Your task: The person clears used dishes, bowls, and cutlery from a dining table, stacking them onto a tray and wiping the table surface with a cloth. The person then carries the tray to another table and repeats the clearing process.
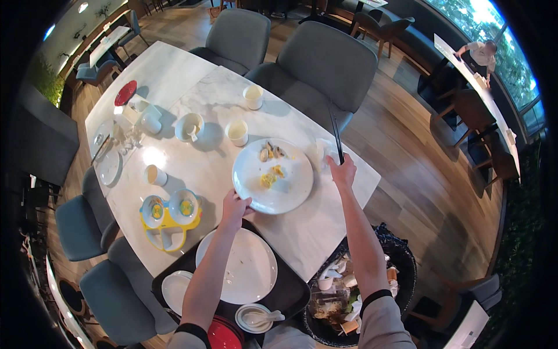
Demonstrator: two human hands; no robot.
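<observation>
My left hand [236, 207] grips the near left rim of a large white plate [296, 189] that bears shell pieces [271, 151] and yellow food scraps [268, 179]. My right hand [343, 172] is closed around dark chopsticks [336, 131], whose tips point away from me. Beside that hand lies crumpled white tissue [323, 150]; whether the fingers touch it I cannot tell. Below my left forearm a black tray [287, 290] holds another large white plate [248, 266], smaller white plates [175, 290], small bowls with a white spoon [257, 317] and red dishes [224, 336].
A bin [409, 279] full of food waste and tissues stands under my right arm. On the marble table [192, 165] are paper cups [238, 133], a white bowl [189, 126], a yellow children's plate [174, 227] and a tissue box [138, 109]. Grey chairs [327, 61] surround it. A person [479, 54] leans over another table.
</observation>
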